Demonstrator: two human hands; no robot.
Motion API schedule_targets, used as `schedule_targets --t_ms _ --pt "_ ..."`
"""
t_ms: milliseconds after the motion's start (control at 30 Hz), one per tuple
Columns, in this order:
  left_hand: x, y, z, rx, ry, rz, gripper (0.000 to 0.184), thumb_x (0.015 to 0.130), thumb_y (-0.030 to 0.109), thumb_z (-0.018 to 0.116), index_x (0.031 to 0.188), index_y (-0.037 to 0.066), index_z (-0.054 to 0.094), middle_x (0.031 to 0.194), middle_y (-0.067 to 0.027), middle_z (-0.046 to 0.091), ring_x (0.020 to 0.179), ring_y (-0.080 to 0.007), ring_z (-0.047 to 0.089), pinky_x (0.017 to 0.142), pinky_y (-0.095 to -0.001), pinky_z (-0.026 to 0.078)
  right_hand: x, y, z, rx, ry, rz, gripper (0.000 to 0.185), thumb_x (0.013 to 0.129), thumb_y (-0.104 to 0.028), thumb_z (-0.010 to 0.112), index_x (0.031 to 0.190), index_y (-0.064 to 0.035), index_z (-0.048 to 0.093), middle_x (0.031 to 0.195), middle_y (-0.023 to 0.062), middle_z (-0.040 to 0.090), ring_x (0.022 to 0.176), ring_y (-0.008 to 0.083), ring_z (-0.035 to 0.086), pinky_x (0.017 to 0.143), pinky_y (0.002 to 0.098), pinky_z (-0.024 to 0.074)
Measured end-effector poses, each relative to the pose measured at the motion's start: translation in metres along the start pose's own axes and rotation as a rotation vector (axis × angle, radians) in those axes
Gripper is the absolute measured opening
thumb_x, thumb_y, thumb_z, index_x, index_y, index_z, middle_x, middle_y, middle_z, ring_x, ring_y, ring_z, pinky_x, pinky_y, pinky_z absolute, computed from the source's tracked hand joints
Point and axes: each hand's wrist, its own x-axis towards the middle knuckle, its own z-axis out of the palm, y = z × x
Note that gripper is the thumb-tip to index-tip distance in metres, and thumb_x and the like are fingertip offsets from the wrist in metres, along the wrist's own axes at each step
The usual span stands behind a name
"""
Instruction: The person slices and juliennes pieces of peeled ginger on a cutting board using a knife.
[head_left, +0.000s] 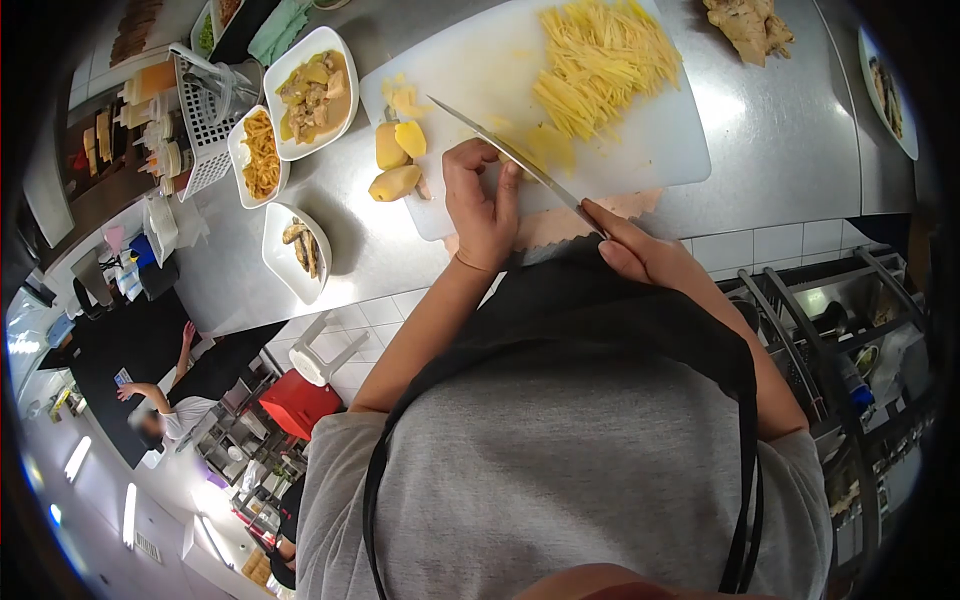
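Observation:
My right hand (640,248) is wrapped round the handle of a kitchen knife (515,155), whose blade slants across the near side of a white cutting board (460,55). Against the blade, my left hand (482,205) is curled with its fingertips pressed down on a piece of ginger, mostly hidden by the fingers. Thin yellow ginger slices (548,148) lie just beyond the blade. A heap of ginger shreds (605,65) covers the far right of the board. Peeled ginger chunks (395,182) sit at its left edge.
Left of the board stand white bowls with a meat dish (316,98), noodle-like strips (262,165) and dark strips (300,247). Unpeeled ginger (750,30) lies at the upper right. A perforated white basket (205,140) is farther left. Another person (185,410) appears at lower left.

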Motion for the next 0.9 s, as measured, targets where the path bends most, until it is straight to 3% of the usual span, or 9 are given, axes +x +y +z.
schedule_targets --t_ms 200,267,400,467,500,567,700,800,900 --pt "0.001 0.004 -0.001 0.003 -0.006 0.003 0.021 0.082 0.005 0.065 0.097 0.003 0.05 0.095 -0.012 0.053 0.083 -0.0242 0.049 0.071 -0.0318 0.042 0.012 -0.006 -0.003 -0.001 -0.036 0.061 0.046 0.098 -0.035 0.041 0.139 -0.0122 0.041 0.125 0.0146 0.058 0.115 0.0307 0.056 0.098 0.0323 0.0408" --pt "0.001 0.003 -0.002 -0.003 0.0 0.0 0.022 0.082 0.005 0.065 0.097 0.003 0.05 0.095 -0.0121 0.054 0.083 -0.0244 0.049 0.071 -0.0321 0.042 0.018 0.007 0.002 -0.036 -0.009 -0.069 0.044 0.098 -0.03 0.042 0.139 -0.0121 0.041 0.126 0.0143 0.057 0.115 0.0299 0.056 0.098 0.0325 0.0407" --pt "-0.001 -0.002 0.0 -0.019 0.008 -0.007 0.023 0.082 0.007 0.066 0.098 0.002 0.05 0.096 -0.0123 0.054 0.083 -0.0247 0.05 0.071 -0.032 0.042 0.024 0.02 0.01 -0.044 0.0 -0.065 0.043 0.098 -0.026 0.042 0.138 -0.0094 0.042 0.127 0.0154 0.056 0.116 0.029 0.055 0.099 0.0328 0.0395" --pt "0.001 0.0 0.001 -0.023 0.014 0.001 0.023 0.082 0.007 0.067 0.098 0.002 0.051 0.096 -0.0124 0.054 0.083 -0.0247 0.05 0.071 -0.0321 0.043 0.045 0.027 0.015 -0.062 0.2 -0.386 0.044 0.096 -0.029 0.046 0.131 -0.0021 0.046 0.112 0.0226 0.061 0.105 0.0349 0.06 0.09 0.0372 0.0455" --pt "0.001 0.002 0.0 -0.014 0.005 0.003 0.023 0.082 0.008 0.067 0.099 0.002 0.051 0.096 -0.0124 0.054 0.084 -0.0247 0.05 0.071 -0.0321 0.043 0.045 0.024 0.012 -0.064 0.202 -0.393 0.044 0.096 -0.029 0.046 0.131 -0.0021 0.046 0.112 0.0226 0.061 0.105 0.0349 0.06 0.09 0.0372 0.0455" --pt "0.001 0.003 -0.001 -0.003 -0.004 0.002 0.023 0.083 0.008 0.067 0.099 0.002 0.051 0.096 -0.0125 0.053 0.084 -0.0247 0.05 0.071 -0.0322 0.043 0.043 0.015 0.004 -0.059 0.06 -0.243 0.042 0.098 -0.021 0.042 0.137 -0.0045 0.041 0.127 0.0186 0.055 0.117 0.0287 0.053 0.1 0.033 0.0378" --pt "-0.001 -0.001 0.001 -0.013 0.004 0.009 0.022 0.083 0.008 0.066 0.099 0.002 0.051 0.096 -0.0134 0.053 0.088 -0.0268 0.05 0.075 -0.0337 0.043 0.038 0.015 0.003 0.004 0.139 -0.328 0.043 0.097 -0.027 0.046 0.131 -0.0008 0.047 0.113 0.023 0.061 0.107 0.0335 0.06 0.093 0.0359 0.0432" --pt "-0.002 -0.003 0.002 -0.024 0.014 0.017 0.022 0.083 0.008 0.065 0.099 0.001 0.051 0.097 -0.0146 0.052 0.089 -0.0284 0.05 0.078 -0.0347 0.042 0.017 -0.004 -0.01 0.141 -0.009 -0.114 0.043 0.099 -0.024 0.042 0.139 -0.0064 0.041 0.128 0.0166 0.055 0.118 0.0233 0.052 0.099 0.0306 0.0376" --pt "-0.004 -0.004 0.003 -0.052 0.016 0.002 0.022 0.083 0.007 0.065 0.099 0.001 0.051 0.098 -0.0155 0.052 0.091 -0.0293 0.05 0.08 -0.0358 0.042 0.005 -0.004 -0.01 0.165 -0.04 -0.016 0.045 0.1 -0.027 0.042 0.141 -0.0087 0.039 0.123 0.0131 0.058 0.111 0.0206 0.056 0.096 0.0289 0.0391"
